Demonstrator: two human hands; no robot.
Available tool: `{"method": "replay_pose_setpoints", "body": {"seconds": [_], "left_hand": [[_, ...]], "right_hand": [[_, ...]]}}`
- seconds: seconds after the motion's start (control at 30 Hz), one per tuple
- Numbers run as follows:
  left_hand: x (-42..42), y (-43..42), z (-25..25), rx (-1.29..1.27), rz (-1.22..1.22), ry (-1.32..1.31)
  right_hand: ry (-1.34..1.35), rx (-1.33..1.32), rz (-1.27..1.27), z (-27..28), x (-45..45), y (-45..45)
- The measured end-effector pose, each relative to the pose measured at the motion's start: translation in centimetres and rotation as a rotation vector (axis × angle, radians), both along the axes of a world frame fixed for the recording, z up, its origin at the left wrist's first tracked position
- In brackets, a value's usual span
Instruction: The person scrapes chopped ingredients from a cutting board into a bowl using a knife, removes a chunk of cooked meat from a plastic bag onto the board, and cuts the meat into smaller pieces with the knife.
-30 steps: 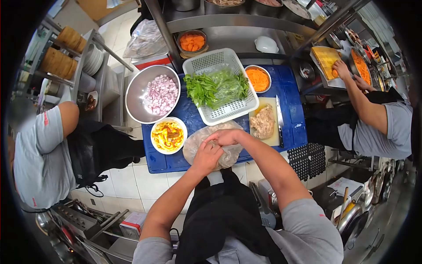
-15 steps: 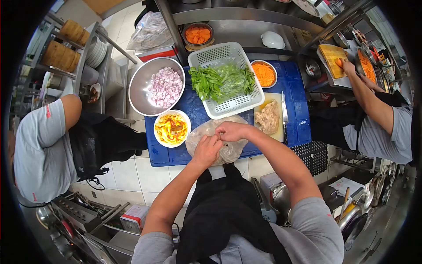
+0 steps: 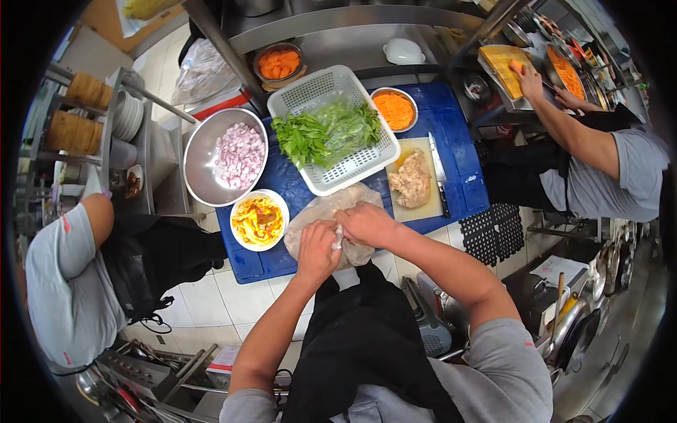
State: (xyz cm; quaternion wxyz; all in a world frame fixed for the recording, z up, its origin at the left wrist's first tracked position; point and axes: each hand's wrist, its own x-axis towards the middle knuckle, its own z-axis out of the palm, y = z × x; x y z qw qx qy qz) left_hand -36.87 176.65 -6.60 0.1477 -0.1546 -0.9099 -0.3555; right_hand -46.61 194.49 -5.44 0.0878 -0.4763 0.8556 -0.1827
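A clear, cloudy plastic bag (image 3: 362, 197) lies at the near edge of the blue table; what it holds is hard to make out. My left hand (image 3: 319, 247) is closed on the bag's gathered plastic. Right beside it, my right hand (image 3: 363, 224) pinches the same bunched part, its fingertips partly hidden. Left of the bag stands a white bowl (image 3: 283, 204) with a yellow and reddish mixture. To the right, a lump of pale minced meat (image 3: 412, 181) rests on a cutting board (image 3: 417, 212), with a knife (image 3: 438, 166) along its right side.
Behind the bag stands a white basket (image 3: 329, 185) of leafy greens. A steel bowl (image 3: 199, 144) of chopped onion and a bowl of shredded carrot (image 3: 395, 111) flank it. Co-workers stand at left and right; the right one's hand (image 3: 530, 81) holds a carrot piece on a board.
My view has turned, so the table appears shifted left and tilted. My hands have moved along the bag's gathered plastic and stay close together. White bunched plastic now shows between them.
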Motion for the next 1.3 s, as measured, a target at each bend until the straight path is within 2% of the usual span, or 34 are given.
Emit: {"method": "replay_pose_setpoints", "body": {"seconds": [0.2, 0.3, 0.47, 0.63, 0.8, 0.83, 0.93, 0.97, 1.0, 1.07, 1.17, 1.27, 1.3], "left_hand": [[3.0, -1.4, -1.0, -0.151, -0.110, -0.130], [6.1, -1.5, -1.8, -0.207, -0.170, -0.219], [10.2, -1.3, -4.5, -0.305, -0.177, -0.410], [12.8, -1.6, -7.0, -0.286, -0.125, -0.449], [12.6, -1.4, -5.8, -0.146, -0.089, -0.418], [11.7, -1.2, -4.2, -0.083, -0.092, -0.460], [7.6, -0.5, -2.3, 0.278, -0.008, -0.366], [5.8, -0.1, -2.3, 0.437, 0.042, -0.474], [3.7, -0.6, -2.6, 0.752, 0.044, -0.790], [-1.4, -0.7, -1.0, 0.944, 0.142, -1.034], [-4.5, -1.1, -5.6, 1.541, 0.149, -1.133], [-4.3, -0.2, -8.6, 0.485, 0.007, -0.923], [-4.6, 0.4, -5.4, 0.346, -0.059, -1.043]], "right_hand": [[-0.046, 0.112, -0.133, -2.2, -0.3, 1.9], [-0.040, 0.135, -0.175, -5.0, 0.0, 2.1], [-0.099, 0.329, -0.212, -10.1, -1.1, 1.9], [-0.092, 0.381, -0.273, -12.5, -3.0, 1.0], [-0.083, 0.384, -0.358, -12.6, -3.5, 0.2], [-0.072, 0.402, -0.379, -13.5, -3.5, 0.5], [-0.085, 0.347, -0.512, -14.0, -2.7, 1.5], [-0.100, 0.338, -0.540, -13.5, -2.1, 1.8], [-0.111, 0.327, -0.567, -13.1, -1.7, 1.9], [-0.155, 0.300, -0.627, -11.9, -0.5, 2.8], [-0.238, 0.217, -0.724, -10.6, 1.3, 4.9], [-0.529, 0.173, -0.761, -5.6, 1.9, 4.3], [-0.552, 0.025, -0.645, -3.0, 2.0, 3.5]]}}
